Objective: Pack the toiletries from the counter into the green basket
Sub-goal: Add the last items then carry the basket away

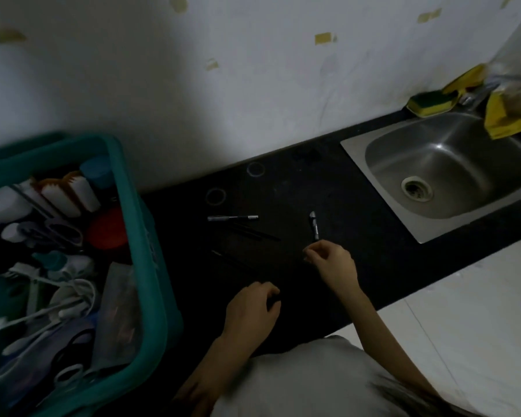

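- Black stone counter (328, 188) runs from the lower left up toward the right, dim and hard to read, with a pale speckled wall (223, 70) behind it.
- Teal-green basket (151, 236) sits at the left end, already crowded: white bottles, a red lid (109, 228), scissors (69, 376), a toothbrush and other bits jumbled together.
- Steel sink (451, 167) is set into the counter at the right, with a green-and-yellow sponge (430, 102) on its far rim and a yellow cloth (506, 115) draped beside it.
- The right hand (331, 260) hovers over the middle of the counter, thumb and forefinger drawn close together at the lower tip of a small silver-capped tube (314, 225); I can't tell whether they actually grip it.
- The left hand (253, 308) rests low on the counter near its front edge, fingers curled loosely; something dark may be under the fingertips, too murky to say.
- A slim silver-and-black pen-like stick (232, 218) lies flat left of the tube, well apart from the basket.
- Thin dark sticks (253, 231) lie just below it, barely visible against the black.
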### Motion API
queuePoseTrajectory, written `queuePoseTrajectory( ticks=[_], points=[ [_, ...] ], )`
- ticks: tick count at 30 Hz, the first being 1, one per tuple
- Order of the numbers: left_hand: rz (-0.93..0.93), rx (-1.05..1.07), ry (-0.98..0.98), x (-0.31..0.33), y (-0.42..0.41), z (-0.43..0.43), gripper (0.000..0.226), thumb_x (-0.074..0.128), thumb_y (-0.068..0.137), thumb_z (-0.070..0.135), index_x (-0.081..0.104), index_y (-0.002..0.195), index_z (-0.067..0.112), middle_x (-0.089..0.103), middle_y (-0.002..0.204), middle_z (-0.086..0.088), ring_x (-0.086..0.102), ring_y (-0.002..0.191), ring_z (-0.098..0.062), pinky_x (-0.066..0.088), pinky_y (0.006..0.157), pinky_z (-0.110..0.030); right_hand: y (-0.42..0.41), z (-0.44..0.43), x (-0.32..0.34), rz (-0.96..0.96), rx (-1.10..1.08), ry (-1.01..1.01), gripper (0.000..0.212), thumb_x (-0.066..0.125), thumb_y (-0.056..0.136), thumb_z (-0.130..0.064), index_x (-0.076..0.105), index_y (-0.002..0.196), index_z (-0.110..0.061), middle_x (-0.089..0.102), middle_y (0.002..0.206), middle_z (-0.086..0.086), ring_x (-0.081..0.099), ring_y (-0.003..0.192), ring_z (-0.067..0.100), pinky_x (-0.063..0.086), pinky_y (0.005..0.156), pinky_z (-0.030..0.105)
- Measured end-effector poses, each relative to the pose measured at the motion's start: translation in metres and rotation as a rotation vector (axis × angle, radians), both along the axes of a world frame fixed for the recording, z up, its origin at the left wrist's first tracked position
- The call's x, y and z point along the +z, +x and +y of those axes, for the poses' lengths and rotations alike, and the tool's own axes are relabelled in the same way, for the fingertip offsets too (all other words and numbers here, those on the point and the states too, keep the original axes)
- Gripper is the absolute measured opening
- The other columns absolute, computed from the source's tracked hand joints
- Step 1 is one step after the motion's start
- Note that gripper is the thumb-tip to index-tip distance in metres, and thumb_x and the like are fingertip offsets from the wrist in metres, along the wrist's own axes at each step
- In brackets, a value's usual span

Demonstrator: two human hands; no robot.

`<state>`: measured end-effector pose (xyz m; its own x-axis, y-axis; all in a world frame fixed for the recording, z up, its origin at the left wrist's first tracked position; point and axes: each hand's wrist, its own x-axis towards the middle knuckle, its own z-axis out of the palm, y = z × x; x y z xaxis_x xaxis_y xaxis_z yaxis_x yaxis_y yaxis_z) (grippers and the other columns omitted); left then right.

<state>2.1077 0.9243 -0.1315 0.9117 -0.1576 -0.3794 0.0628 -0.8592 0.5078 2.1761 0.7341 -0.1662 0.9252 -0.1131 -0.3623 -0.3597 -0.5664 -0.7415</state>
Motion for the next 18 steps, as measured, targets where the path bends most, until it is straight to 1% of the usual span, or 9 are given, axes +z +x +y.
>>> queuePoseTrajectory(
  ticks=[2,5,7,9,12,14,15,16,18],
  points=[
    [0.079,0.069,-0.025,-0.015,0.003,0.002,0.034,0.056,0.093,0.034,0.056,0.126,0.027,0.059,0.118,0.007,0.057,0.105,-0.009,0.047,0.084,-0.021,0.011,0.006,-0.005,0.030,0.049,-0.010,0.007,0.061,0.090,-0.028,0.063,0.093,-0.034,0.068,0.091,-0.014,0.065,0.089,0.004,0.055,0.086,0.036],
    [0.117,0.207,-0.116,-0.034,0.006,0.005,0.037,0.058,0.092,0.029,0.053,0.129,0.025,0.059,0.120,0.006,0.057,0.105,-0.009,0.046,0.083,-0.020,0.019,0.029,-0.013,-0.004,0.178,-0.119,0.017,0.064,0.087,-0.033,0.060,0.103,-0.034,0.062,0.102,-0.015,0.061,0.098,0.007,0.051,0.083,0.028],
    [0.116,0.339,-0.201,-0.043,0.006,0.008,0.042,0.057,0.093,0.022,0.049,0.133,0.022,0.058,0.125,0.002,0.056,0.106,-0.010,0.045,0.086,-0.021,0.020,0.049,-0.019,-0.096,0.287,-0.222,0.039,0.067,0.083,-0.042,0.055,0.119,-0.030,0.055,0.117,-0.007,0.055,0.107,0.011,0.050,0.084,0.028],
    [0.135,0.499,-0.297,-0.049,0.009,0.011,0.047,0.055,0.094,0.017,0.043,0.139,0.019,0.054,0.130,-0.002,0.053,0.106,-0.010,0.043,0.087,-0.021,0.021,0.068,-0.024,-0.148,0.389,-0.268,0.069,0.068,0.079,-0.052,0.042,0.137,-0.025,0.043,0.135,0.000,0.044,0.122,0.018,0.047,0.094,0.035],
    [0.254,0.807,-0.482,-0.051,0.021,0.019,0.051,0.050,0.097,0.014,0.035,0.145,0.017,0.050,0.136,-0.007,0.053,0.114,-0.018,0.046,0.095,-0.031,0.031,0.091,-0.031,-0.185,0.506,-0.321,0.101,0.067,0.074,-0.062,0.018,0.151,-0.018,0.020,0.154,0.009,0.022,0.141,0.025,0.030,0.112,0.040],
    [0.324,0.999,-0.617,-0.049,0.029,0.025,0.048,0.048,0.098,0.016,0.035,0.145,0.016,0.057,0.125,-0.006,0.057,0.105,-0.019,0.051,0.086,-0.031,0.041,0.104,-0.036,-0.192,0.558,-0.349,0.110,0.066,0.071,-0.066,0.010,0.152,-0.016,0.011,0.158,0.010,0.011,0.146,0.025,0.018,0.117,0.041],
    [0.342,1.067,-0.664,-0.048,0.032,0.028,0.048,0.048,0.098,0.016,0.036,0.144,0.015,0.059,0.117,-0.004,0.058,0.097,-0.017,0.052,0.077,-0.028,0.045,0.110,-0.038,-0.187,0.576,-0.365,0.112,0.067,0.071,-0.066,0.008,0.152,-0.015,0.009,0.158,0.011,0.008,0.146,0.025,0.013,0.119,0.041],
    [0.355,1.113,-0.696,-0.046,0.036,0.031,0.048,0.048,0.098,0.015,0.035,0.145,0.013,0.059,0.113,-0.004,0.058,0.094,-0.017,0.050,0.074,-0.026,0.050,0.115,-0.040,-0.174,0.584,-0.378,0.113,0.067,0.070,-0.065,0.008,0.152,-0.014,0.009,0.158,0.010,0.007,0.147,0.025,0.010,0.119,0.042],
    [0.385,1.149,-0.733,-0.045,0.042,0.035,0.051,0.047,0.098,0.012,0.030,0.147,0.011,0.055,0.123,-0.008,0.056,0.103,-0.020,0.049,0.083,-0.029,0.057,0.121,-0.045,-0.125,0.588,-0.391,0.113,0.070,0.070,-0.062,0.008,0.151,-0.013,0.012,0.158,0.011,0.009,0.146,0.025,0.007,0.119,0.043]
  ],
)
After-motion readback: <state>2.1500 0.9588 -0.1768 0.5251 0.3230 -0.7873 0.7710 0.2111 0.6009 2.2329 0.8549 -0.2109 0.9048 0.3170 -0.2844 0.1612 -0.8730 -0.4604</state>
